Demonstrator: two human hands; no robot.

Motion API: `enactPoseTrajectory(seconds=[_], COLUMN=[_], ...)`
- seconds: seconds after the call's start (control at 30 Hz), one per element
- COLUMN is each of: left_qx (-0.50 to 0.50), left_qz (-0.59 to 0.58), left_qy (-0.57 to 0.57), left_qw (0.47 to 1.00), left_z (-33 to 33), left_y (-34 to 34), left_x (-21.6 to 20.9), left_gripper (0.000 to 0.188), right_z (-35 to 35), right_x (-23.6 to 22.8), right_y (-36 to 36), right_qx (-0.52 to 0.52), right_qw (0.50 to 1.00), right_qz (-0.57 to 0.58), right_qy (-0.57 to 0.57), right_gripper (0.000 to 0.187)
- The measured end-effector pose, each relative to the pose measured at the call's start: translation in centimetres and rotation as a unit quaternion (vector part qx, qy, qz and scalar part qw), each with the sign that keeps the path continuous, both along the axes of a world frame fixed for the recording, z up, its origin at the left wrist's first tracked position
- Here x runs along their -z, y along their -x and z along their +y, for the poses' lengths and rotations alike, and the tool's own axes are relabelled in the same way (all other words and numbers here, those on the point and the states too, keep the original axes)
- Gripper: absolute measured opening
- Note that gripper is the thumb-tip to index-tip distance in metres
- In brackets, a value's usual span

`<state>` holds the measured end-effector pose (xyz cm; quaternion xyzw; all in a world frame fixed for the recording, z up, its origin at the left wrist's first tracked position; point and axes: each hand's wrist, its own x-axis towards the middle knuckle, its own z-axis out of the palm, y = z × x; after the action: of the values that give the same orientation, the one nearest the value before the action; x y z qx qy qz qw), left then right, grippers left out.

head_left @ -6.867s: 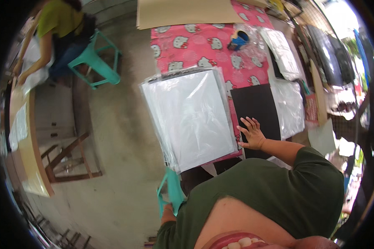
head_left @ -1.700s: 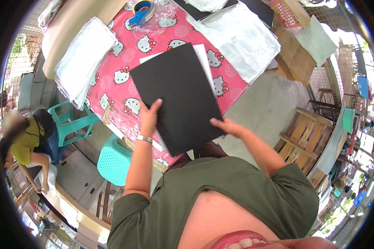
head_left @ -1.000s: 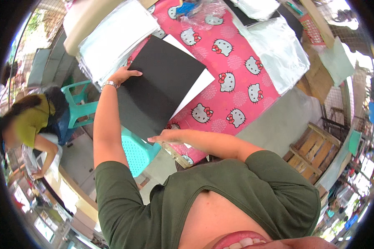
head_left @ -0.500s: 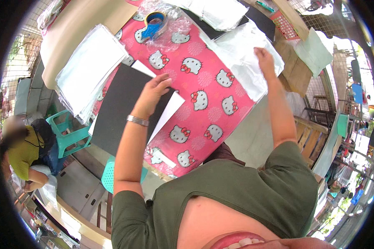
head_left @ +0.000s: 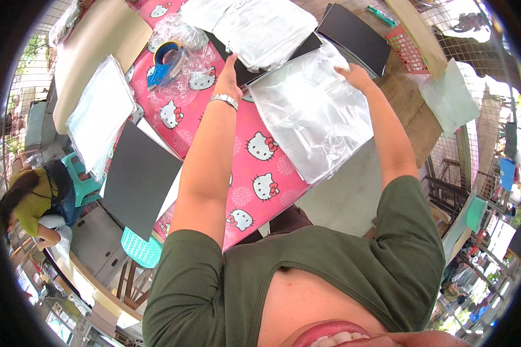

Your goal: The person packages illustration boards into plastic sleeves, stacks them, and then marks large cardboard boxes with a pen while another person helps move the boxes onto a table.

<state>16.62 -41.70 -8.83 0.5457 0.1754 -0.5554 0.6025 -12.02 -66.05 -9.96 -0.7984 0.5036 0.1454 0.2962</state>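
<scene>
A stack of clear plastic bags (head_left: 315,118) lies on the right of the pink tablecloth, its glossy top layer wrinkled. Thumb and fingers of my right hand (head_left: 356,76) pinch the top bag at its far right edge. My left hand (head_left: 228,84), a metal watch on its wrist, reaches forward to the near left corner of a white plastic-wrapped pile (head_left: 255,29). Its fingers are stretched out beside that pile and the black board (head_left: 217,46) under it; whether they touch is unclear. Another black board (head_left: 142,173) rests over white sheets at the table's left edge.
A blue tape dispenser (head_left: 167,63) sits among crumpled clear plastic. White sheets (head_left: 104,110) are stacked at the left. Black boards (head_left: 353,37) and a red basket (head_left: 408,49) stand at the far right. A person (head_left: 32,202) sits at the left near a green stool (head_left: 81,179).
My left hand has moved from over the left black board, forward to the wrapped pile. My right hand stays at the plastic bags, whose top layer now looks smoother. The view has shifted right.
</scene>
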Motion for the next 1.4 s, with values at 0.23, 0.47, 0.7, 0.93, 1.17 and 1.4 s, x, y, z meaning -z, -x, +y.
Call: enactPoseTrajectory(seconds=[0.23, 0.47, 0.7, 0.93, 1.17, 1.4], left_qx=[0.006, 0.010, 0.000, -0.014, 0.022, 0.086], left_qz=[-0.033, -0.036, -0.035, -0.126, -0.166, -0.241], left_qy=[-0.017, -0.094, -0.043, -0.063, -0.048, -0.063], left_qw=[0.999, 0.995, 0.998, 0.990, 0.985, 0.965], left_z=[-2.3, -2.4, -2.5, -2.1, -0.9, 4.9], left_y=[-0.3, 0.6, -1.1, 0.4, 1.0, 1.1], left_x=[0.5, -4.3, 1.0, 1.4, 2.4, 4.1], left_gripper=[0.063, 0.058, 0.057, 0.093, 0.106, 0.093], right_z=[1.9, -3.6, -3.9, -1.8, -0.1, 7.2], right_x=[-2.8, -1.9, 2.6, 0.3, -1.0, 0.0], right_y=[0.3, -6.7, -11.2, -10.7, -8.5, -5.4], right_qx=[0.061, 0.196, 0.030, 0.164, 0.215, 0.283], right_qw=[0.988, 0.864, 0.985, 0.924, 0.895, 0.872], right_qz=[-0.134, -0.269, -0.170, -0.266, -0.264, -0.261], right_qy=[-0.043, -0.378, 0.002, -0.222, -0.288, -0.302], right_gripper=[0.081, 0.073, 0.071, 0.071, 0.086, 0.085])
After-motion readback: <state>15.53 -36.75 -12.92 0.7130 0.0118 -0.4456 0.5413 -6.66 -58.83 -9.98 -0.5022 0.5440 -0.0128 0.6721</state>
